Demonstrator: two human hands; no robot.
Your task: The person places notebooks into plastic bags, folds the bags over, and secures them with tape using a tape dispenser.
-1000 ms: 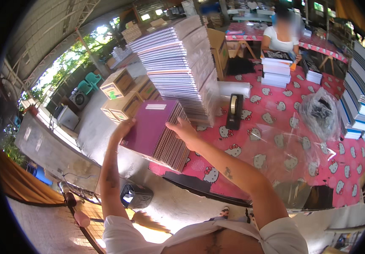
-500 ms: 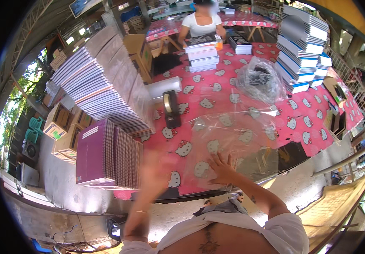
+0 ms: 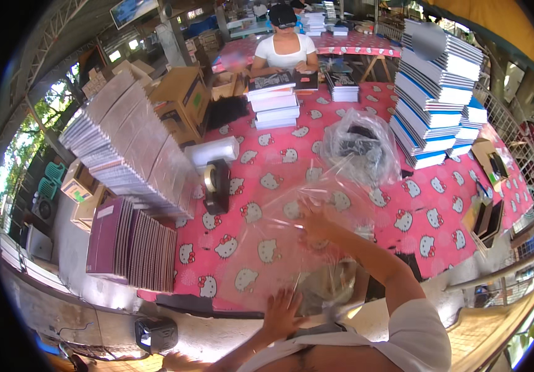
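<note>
A clear plastic sheet (image 3: pixel 267 226) lies loosely wrinkled over the pink patterned tablecloth in front of me. My right hand (image 3: pixel 318 222) rests on its far part, fingers apart and slightly blurred. Close to the table's near edge, my left hand (image 3: pixel 281 313) lies with fingers spread at the sheet's lower border. Neither hand grips anything that shows. A black tape dispenser (image 3: pixel 217 187) stands left of the sheet, beside a white roll (image 3: pixel 212 150). Beyond the sheet sits a bundle of crumpled clear plastic (image 3: pixel 361 149) with something dark inside.
Purple-covered notebooks (image 3: pixel 109 239) stand at the near left, with a tall wrapped stack of books (image 3: pixel 134 133) behind. Another tall book stack (image 3: pixel 431 102) rises at the right. Across the table a person (image 3: pixel 285 53) sits behind a shorter book pile (image 3: pixel 274 108). Cardboard boxes (image 3: pixel 180 99) stand far left.
My left hand has come from beside the purple notebooks to the sheet's near border. My right hand has moved farther forward over the sheet. The whole view has shifted.
</note>
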